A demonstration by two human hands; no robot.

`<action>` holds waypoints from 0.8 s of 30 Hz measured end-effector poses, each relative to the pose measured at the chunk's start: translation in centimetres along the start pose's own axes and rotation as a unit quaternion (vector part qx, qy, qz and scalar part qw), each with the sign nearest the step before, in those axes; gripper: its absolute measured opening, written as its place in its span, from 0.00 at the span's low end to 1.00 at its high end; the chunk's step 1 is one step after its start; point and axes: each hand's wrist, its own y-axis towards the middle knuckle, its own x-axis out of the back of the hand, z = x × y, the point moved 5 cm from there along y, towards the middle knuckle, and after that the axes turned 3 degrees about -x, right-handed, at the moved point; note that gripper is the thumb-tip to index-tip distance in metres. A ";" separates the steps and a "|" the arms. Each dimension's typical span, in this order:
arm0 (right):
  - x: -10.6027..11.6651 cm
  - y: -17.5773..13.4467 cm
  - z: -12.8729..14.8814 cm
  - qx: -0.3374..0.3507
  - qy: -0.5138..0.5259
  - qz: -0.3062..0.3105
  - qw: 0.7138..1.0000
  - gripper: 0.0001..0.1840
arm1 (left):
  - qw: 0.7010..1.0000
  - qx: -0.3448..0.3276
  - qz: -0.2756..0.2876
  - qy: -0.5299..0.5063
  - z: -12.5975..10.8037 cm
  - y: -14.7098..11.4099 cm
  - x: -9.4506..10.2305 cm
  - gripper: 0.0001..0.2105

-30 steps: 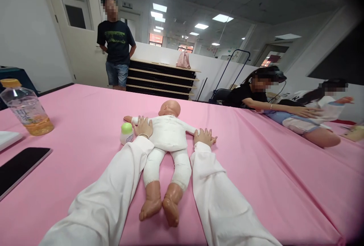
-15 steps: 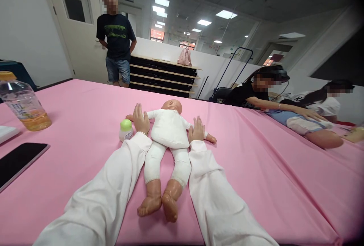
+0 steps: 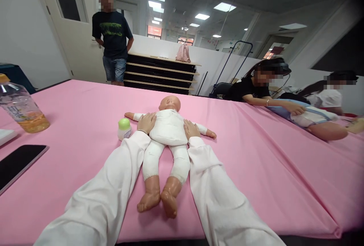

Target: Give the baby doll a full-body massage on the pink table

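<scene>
One baby doll (image 3: 167,132) lies mid-worktop (image 3: 256,162), well clear of every edge. The left hand (image 3: 147,122) and right hand (image 3: 190,129) press its sides, fingers spread flat. One green-capped bottle (image 3: 124,129) stands just left; bare pink cloth stretches right.

Premises are presenting as an institutional training room, probably within an office building. A long surface (image 3: 256,155) under pink cloth is carrying a baby doll (image 3: 167,132), and seated people (image 3: 256,88) further along are handling a second doll (image 3: 315,119). Ceiling panel lights (image 3: 224,7), glass partitions, a plain door (image 3: 68,22) and stacked boards (image 3: 160,73) are showing behind.
</scene>
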 end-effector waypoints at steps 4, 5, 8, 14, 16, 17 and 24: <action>0.3 -0.4 -0.8 -0.054 -0.037 -0.037 0.997 0.23 | 0.996 0.066 -0.025 0.052 0.8 -0.3 0.3 0.19; 0.5 -0.5 -1.1 -0.070 -0.044 -0.051 0.995 0.23 | 0.994 0.079 -0.034 0.061 1.0 -0.4 0.4 0.19; 1.0 -1.0 -2.1 -0.110 -0.058 -0.091 0.988 0.21 | 0.988 0.115 -0.061 0.081 1.5 -0.7 0.7 0.19; 1.7 -1.7 -4.4 -0.194 -0.057 -0.164 0.965 0.21 | 0.976 0.150 -0.125 0.101 2.4 -1.3 1.3 0.18; 1.7 -1.8 -5.2 -0.219 -0.047 -0.184 0.957 0.22 | 0.972 0.169 -0.143 0.080 2.9 -1.3 1.5 0.19; 1.9 -1.8 -5.5 -0.235 -0.038 -0.200 0.951 0.23 | 0.968 0.185 -0.157 0.063 3.2 -1.4 1.6 0.20; 3.1 -1.1 -3.2 -0.101 0.029 -0.227 0.968 0.25 | 0.901 0.319 -0.287 -0.066 5.6 -1.9 2.3 0.28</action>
